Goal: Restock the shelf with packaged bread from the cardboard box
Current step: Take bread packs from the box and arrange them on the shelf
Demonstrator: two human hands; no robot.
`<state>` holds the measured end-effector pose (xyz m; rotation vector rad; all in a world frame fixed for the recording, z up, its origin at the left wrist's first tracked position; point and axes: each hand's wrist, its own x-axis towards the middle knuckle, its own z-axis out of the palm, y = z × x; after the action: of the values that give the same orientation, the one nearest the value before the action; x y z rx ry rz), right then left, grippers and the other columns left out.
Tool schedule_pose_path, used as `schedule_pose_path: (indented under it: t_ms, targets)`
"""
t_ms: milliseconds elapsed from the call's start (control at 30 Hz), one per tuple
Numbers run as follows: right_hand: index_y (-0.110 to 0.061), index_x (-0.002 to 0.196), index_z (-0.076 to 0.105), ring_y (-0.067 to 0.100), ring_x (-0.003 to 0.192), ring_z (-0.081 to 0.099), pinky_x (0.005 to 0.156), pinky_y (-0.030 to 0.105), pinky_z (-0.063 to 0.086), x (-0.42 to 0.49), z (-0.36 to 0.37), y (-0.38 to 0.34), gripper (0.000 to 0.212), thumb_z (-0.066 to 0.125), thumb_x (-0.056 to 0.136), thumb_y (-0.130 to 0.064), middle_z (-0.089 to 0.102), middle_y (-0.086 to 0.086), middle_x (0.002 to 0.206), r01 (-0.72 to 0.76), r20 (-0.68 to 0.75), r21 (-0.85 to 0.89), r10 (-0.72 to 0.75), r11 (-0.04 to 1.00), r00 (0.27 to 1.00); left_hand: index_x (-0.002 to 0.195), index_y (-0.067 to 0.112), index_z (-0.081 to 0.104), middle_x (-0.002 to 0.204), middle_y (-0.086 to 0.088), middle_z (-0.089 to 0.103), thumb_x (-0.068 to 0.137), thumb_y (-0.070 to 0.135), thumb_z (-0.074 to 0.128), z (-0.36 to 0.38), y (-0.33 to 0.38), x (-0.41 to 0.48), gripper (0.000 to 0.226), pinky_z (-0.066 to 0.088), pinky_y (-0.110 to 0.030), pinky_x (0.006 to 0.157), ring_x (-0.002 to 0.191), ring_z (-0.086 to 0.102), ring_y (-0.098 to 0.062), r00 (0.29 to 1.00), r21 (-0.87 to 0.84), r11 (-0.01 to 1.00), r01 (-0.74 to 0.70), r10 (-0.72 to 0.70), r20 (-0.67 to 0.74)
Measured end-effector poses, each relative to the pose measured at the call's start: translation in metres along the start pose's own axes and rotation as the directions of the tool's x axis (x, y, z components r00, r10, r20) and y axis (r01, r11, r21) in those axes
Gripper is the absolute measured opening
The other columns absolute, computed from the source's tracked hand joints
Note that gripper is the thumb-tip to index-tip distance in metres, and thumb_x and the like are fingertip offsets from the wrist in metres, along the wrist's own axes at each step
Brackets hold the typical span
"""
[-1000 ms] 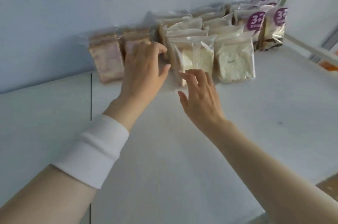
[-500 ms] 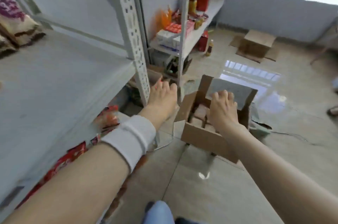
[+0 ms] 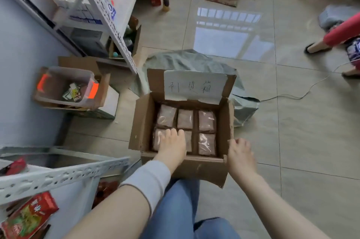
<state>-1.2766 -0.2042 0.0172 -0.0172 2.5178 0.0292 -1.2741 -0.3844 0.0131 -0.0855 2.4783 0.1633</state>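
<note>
- While the head camera looked down at the floor, an open cardboard box (image 3: pixel 143 121) sat on the tiles just in front of the person's knees, its far flap upright with a white paper label (image 3: pixel 194 87) taped on.
- Packaged bread (image 3: pixel 206 120) lay flat inside, six packs in two rows of three.
- The left hand (image 3: pixel 172 145), with a white wristband (image 3: pixel 148 177) behind it, reached into the box, fingers spread flat over the near-left and near-middle packs; its grip was wide and closed on nothing.
- The right hand (image 3: pixel 240 154) rested at the box's near-right corner, fingers loosely curled by the rim; whether it gripped the cardboard could not be told.
- A metal shelf (image 3: pixel 64 173) edge crossed the lower left, with red packets (image 3: pixel 29 215) beneath it.
- A clear plastic bin (image 3: pixel 66 86) with orange handles stood well left of the box, beside another shelf post (image 3: pixel 109 22).
</note>
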Motion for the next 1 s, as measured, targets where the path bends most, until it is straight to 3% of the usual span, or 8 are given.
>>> schedule_pose_path:
  t_ms: [133, 300, 400, 567, 667, 767, 867, 1000]
  targets:
    - [-0.010, 0.132, 0.035, 0.028, 0.121, 0.037, 0.098, 0.034, 0.038, 0.084, 0.055, -0.003, 0.047, 0.048, 0.092, -0.031, 0.039, 0.012, 0.131, -0.031, 0.129, 0.113, 0.017, 0.993, 0.991, 0.127, 0.008, 0.036, 0.130, -0.014, 0.044, 0.090, 0.028, 0.052, 0.054, 0.007, 0.093, 0.045, 0.036, -0.038, 0.099, 0.123, 0.040, -0.031, 0.989, -0.076, 0.995, 0.062, -0.051, 0.140]
    - [0.007, 0.141, 0.020, 0.030, 0.127, 0.037, 0.105, 0.033, 0.032, 0.183, 0.159, -0.012, 0.068, 0.048, 0.093, -0.033, 0.034, 0.018, 0.139, -0.262, 0.409, 0.253, 0.142, 0.932, 0.901, 0.142, 0.006, 0.018, 0.143, -0.019, 0.030, 0.094, 0.025, 0.047, 0.157, 0.005, 0.192, 0.060, 0.028, -0.038, 0.108, 0.132, 0.032, -0.034, 0.908, -0.264, 0.903, 0.340, -0.242, 0.341]
    - [0.007, 0.137, 0.027, 0.032, 0.130, 0.036, 0.103, 0.035, 0.032, 0.220, 0.203, -0.015, 0.054, 0.045, 0.094, -0.017, 0.033, 0.019, 0.142, -0.400, 0.483, 0.283, 0.231, 0.872, 0.844, 0.144, 0.001, 0.008, 0.147, -0.020, 0.025, 0.095, 0.031, 0.045, 0.196, 0.005, 0.224, 0.068, 0.027, -0.036, 0.109, 0.135, 0.031, -0.034, 0.856, -0.360, 0.789, 0.497, -0.378, 0.353]
    - [0.005, 0.129, 0.030, 0.039, 0.126, 0.037, 0.105, 0.039, 0.030, 0.233, 0.230, -0.029, 0.034, 0.030, 0.096, -0.006, 0.036, 0.025, 0.136, -0.510, 0.425, 0.282, 0.371, 0.812, 0.826, 0.139, 0.002, 0.019, 0.142, -0.022, 0.034, 0.089, 0.023, 0.057, 0.211, 0.012, 0.239, 0.066, 0.029, -0.038, 0.107, 0.131, 0.035, -0.035, 0.756, -0.516, 0.567, 0.642, -0.579, 0.305]
    - [-0.001, 0.123, 0.034, 0.040, 0.118, 0.049, 0.096, 0.042, 0.039, 0.234, 0.230, -0.025, 0.028, 0.025, 0.097, -0.005, 0.050, 0.026, 0.126, -0.581, 0.408, 0.389, 0.431, 0.715, 0.804, 0.138, 0.002, 0.022, 0.138, -0.021, 0.043, 0.086, 0.028, 0.061, 0.212, 0.009, 0.243, 0.070, 0.034, -0.040, 0.104, 0.127, 0.039, -0.038, 0.731, -0.496, 0.551, 0.671, -0.604, 0.318]
    - [-0.005, 0.122, 0.033, 0.039, 0.112, 0.055, 0.089, 0.041, 0.043, 0.233, 0.222, -0.015, 0.037, 0.054, 0.091, -0.011, 0.058, 0.021, 0.121, -0.604, 0.444, 0.460, 0.420, 0.651, 0.791, 0.136, 0.004, 0.029, 0.132, -0.019, 0.052, 0.080, 0.032, 0.067, 0.213, 0.002, 0.244, 0.073, 0.039, -0.040, 0.101, 0.124, 0.046, -0.037, 0.730, -0.539, 0.519, 0.664, -0.605, 0.318]
    - [-0.002, 0.119, 0.045, 0.037, 0.112, 0.056, 0.088, 0.038, 0.046, 0.224, 0.210, -0.010, 0.063, 0.078, 0.072, -0.029, 0.060, 0.019, 0.120, -0.599, 0.515, 0.454, 0.354, 0.660, 0.781, 0.124, 0.007, 0.047, 0.119, -0.016, 0.062, 0.071, 0.037, 0.075, 0.209, 0.000, 0.234, 0.068, 0.045, -0.037, 0.094, 0.115, 0.055, -0.034, 0.781, -0.618, 0.517, 0.593, -0.557, 0.283]
    - [-0.009, 0.111, 0.062, 0.031, 0.103, 0.060, 0.087, 0.036, 0.050, 0.206, 0.192, -0.007, 0.052, 0.073, 0.071, -0.039, 0.064, 0.012, 0.112, -0.520, 0.488, 0.521, 0.263, 0.677, 0.832, 0.101, 0.004, 0.061, 0.105, -0.022, 0.061, 0.073, 0.035, 0.074, 0.197, 0.001, 0.216, 0.044, 0.045, -0.033, 0.086, 0.101, 0.057, -0.034, 0.857, -0.724, 0.511, 0.463, -0.466, 0.219]
